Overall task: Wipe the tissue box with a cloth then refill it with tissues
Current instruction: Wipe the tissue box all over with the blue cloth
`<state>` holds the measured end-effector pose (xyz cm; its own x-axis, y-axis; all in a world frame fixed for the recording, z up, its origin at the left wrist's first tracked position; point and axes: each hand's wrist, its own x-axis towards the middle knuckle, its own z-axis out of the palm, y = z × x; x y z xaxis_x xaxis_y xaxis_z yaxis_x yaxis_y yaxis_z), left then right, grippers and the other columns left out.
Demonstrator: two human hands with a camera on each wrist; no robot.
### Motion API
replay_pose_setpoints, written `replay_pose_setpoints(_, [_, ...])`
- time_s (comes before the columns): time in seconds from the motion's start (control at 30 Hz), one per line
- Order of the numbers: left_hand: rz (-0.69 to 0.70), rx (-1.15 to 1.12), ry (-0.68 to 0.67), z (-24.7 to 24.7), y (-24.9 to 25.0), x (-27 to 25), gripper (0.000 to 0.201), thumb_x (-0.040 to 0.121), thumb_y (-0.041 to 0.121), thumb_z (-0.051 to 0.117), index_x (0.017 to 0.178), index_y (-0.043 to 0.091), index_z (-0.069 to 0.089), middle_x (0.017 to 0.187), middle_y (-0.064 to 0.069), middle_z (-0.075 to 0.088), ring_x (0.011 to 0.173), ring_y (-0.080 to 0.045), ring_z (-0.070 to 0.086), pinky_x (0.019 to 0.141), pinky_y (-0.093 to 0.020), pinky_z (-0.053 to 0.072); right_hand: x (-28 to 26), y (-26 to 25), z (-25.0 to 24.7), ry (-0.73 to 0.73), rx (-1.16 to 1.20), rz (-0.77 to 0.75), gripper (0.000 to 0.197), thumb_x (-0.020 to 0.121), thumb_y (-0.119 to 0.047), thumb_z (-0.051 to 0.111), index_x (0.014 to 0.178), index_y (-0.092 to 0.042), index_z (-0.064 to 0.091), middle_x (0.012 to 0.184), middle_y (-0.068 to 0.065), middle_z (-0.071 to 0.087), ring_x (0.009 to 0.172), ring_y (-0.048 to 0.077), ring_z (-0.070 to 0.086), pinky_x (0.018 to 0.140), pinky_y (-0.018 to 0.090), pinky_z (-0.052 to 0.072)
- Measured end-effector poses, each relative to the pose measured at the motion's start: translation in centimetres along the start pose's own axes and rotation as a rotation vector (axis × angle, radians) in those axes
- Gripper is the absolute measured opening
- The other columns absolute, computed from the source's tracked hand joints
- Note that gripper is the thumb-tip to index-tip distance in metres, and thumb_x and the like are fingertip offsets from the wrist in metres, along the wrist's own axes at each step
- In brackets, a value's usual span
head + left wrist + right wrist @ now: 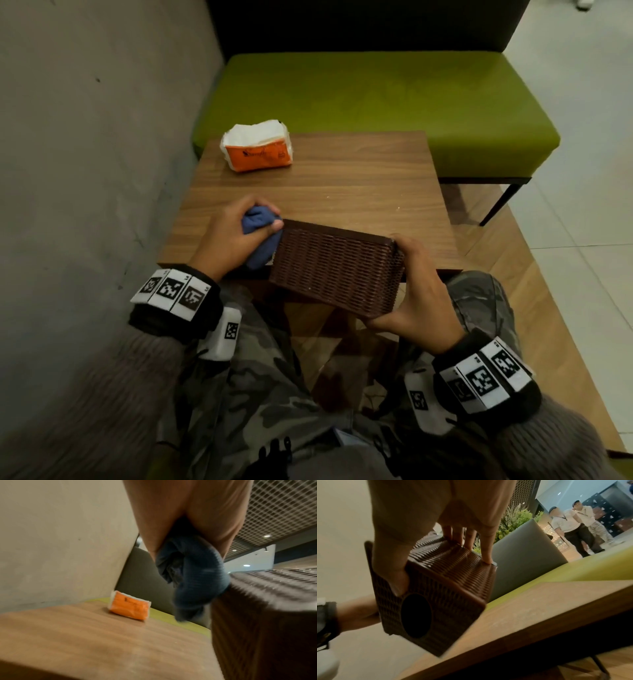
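Head view, tissue box [334, 269] lying left-right (opening toward person), right hand [416, 291] gripping, left hand [226, 236] clutching cloth [260, 240].

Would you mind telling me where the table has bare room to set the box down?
The table is bare right of the tissue pack, out to its right edge. The near-left corner is crowded by the left hand and cloth.

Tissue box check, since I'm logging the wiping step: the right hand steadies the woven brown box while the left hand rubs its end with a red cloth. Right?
Not quite: the cloth is blue, as the head view shows. The rest holds: the right hand steadies the woven brown box while the left hand rubs its end.
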<state>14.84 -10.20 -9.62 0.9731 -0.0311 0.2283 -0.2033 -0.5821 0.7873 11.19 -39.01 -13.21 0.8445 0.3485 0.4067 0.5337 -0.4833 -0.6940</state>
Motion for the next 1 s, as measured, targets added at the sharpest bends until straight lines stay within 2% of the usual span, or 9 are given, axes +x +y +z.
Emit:
replay_pose_setpoints(0.13, [-0.439, -0.39, 0.19, 0.2, -1.4, -0.9, 0.028, 0.085, 0.038, 0.061, 0.078, 0.012, 0.066, 0.07, 0.001, 0.069, 0.069, -0.005, 0.063, 0.075, -0.027, 0.047, 0.1, 1.0, -0.3, 0.151, 0.156, 0.116, 0.102, 0.057, -0.043, 0.086, 0.136, -0.006, 0.031, 0.132, -0.006, 0.043, 0.127, 0.011, 0.047, 0.101, 0.047, 0.048])
replay_pose_setpoints(0.27, [-0.774, -0.665, -0.112, 2.3, 0.4, -1.5, 0.062, 0.074, 0.063, 0.043, 0.102, 0.011, 0.059, 0.105, -0.008, 0.067, 0.099, -0.016, 0.063, 0.101, -0.033, 0.036, 0.6, 0.3, 0.2, 0.27, 0.225, 0.152, 0.104, 0.057, -0.043, 0.084, 0.137, -0.011, 0.028, 0.135, -0.007, 0.038, 0.131, 0.005, 0.04, 0.107, 0.042, 0.044])
replay_pose_setpoints(0.33, [-0.821, -0.839, -0.238, 3.3, 1.2, -2.2, 0.088, 0.061, 0.072, 0.058, 0.127, 0.015, 0.049, 0.134, -0.01, 0.052, 0.125, -0.022, 0.048, 0.113, -0.037, 0.027, 0.7, 0.0, 0.9, 0.27, 0.233, 0.159, 0.105, 0.057, -0.035, 0.089, 0.137, -0.011, 0.026, 0.135, -0.002, 0.039, 0.131, 0.008, 0.042, 0.105, 0.039, 0.045])
replay_pose_setpoints(0.4, [-0.853, -1.038, -0.322, 4.1, 2.4, -2.6, 0.113, 0.039, 0.071, 0.077, 0.133, 0.017, 0.045, 0.131, -0.008, 0.056, 0.122, -0.02, 0.05, 0.103, -0.033, 0.037, 0.7, 0.2, 1.5, 0.251, 0.241, 0.188, 0.11, 0.055, -0.019, 0.095, 0.136, -0.015, 0.021, 0.133, -0.002, 0.04, 0.127, 0.002, 0.046, 0.103, 0.035, 0.047])
replay_pose_setpoints(0.5, [-0.775, -0.915, -0.218, 5.2, 3.6, -2.3, 0.148, 0.013, 0.077, 0.077, 0.142, 0.02, 0.032, 0.126, 0.001, 0.055, 0.113, -0.014, 0.054, 0.084, -0.027, 0.049, 0.5, 0.7, 1.6, 0.224, 0.248, 0.24, 0.124, 0.054, -0.015, 0.095, 0.142, -0.029, 0.008, 0.136, -0.001, 0.04, 0.122, -0.006, 0.048, 0.099, 0.017, 0.046])
replay_pose_setpoints(0.6, [-0.554, -0.735, -0.01, 6.8, 3.7, -1.4, 0.152, 0.026, 0.079, 0.076, 0.148, 0.034, -0.001, 0.135, -0.003, 0.047, 0.118, -0.018, 0.053, 0.098, -0.037, 0.045, 0.7, 1.2, 1.3, 0.194, 0.225, 0.267, 0.123, 0.055, -0.018, 0.094, 0.144, -0.014, 0.009, 0.135, 0.005, 0.043, 0.116, -0.011, 0.05, 0.095, 0.009, 0.043])
replay_pose_setpoints(0.77, [-0.337, -0.605, 0.165, 7.4, 4.6, -1.7, 0.112, 0.053, 0.056, 0.068, 0.143, 0.022, 0.011, 0.136, -0.005, 0.044, 0.118, -0.011, 0.052, 0.098, -0.03, 0.046, 0.7, 0.8, 1.1, 0.159, 0.115, 0.295, 0.126, 0.056, -0.065, 0.078, 0.149, -0.02, 0.006, 0.152, 0.0, 0.023, 0.142, 0.014, 0.028, 0.117, 0.031, 0.029])
replay_pose_setpoints(0.83, [-0.245, -0.464, 0.173, 7.3, 4.5, -2.2, 0.112, 0.056, 0.051, 0.076, 0.143, 0.029, 0.01, 0.143, -0.004, 0.037, 0.13, -0.013, 0.043, 0.108, -0.038, 0.04, 0.8, -0.4, 0.7, 0.128, 0.058, 0.261, 0.125, 0.062, -0.07, 0.068, 0.151, -0.019, -0.001, 0.156, -0.007, 0.009, 0.147, 0.011, 0.011, 0.119, 0.022, 0.014])
replay_pose_setpoints(1.0, [-0.124, -0.287, 0.137, 7.8, 4.4, -3.0, 0.114, 0.055, 0.048, 0.083, 0.142, 0.041, 0.01, 0.149, 0.001, 0.029, 0.137, -0.011, 0.033, 0.111, -0.045, 0.034, 2.4, -3.4, 0.7, -0.028, 0.06, 0.282, 0.132, 0.055, -0.069, 0.065, 0.153, -0.015, -0.006, 0.151, 0.001, 0.017, 0.142, 0.013, 0.017, 0.114, 0.028, 0.021])
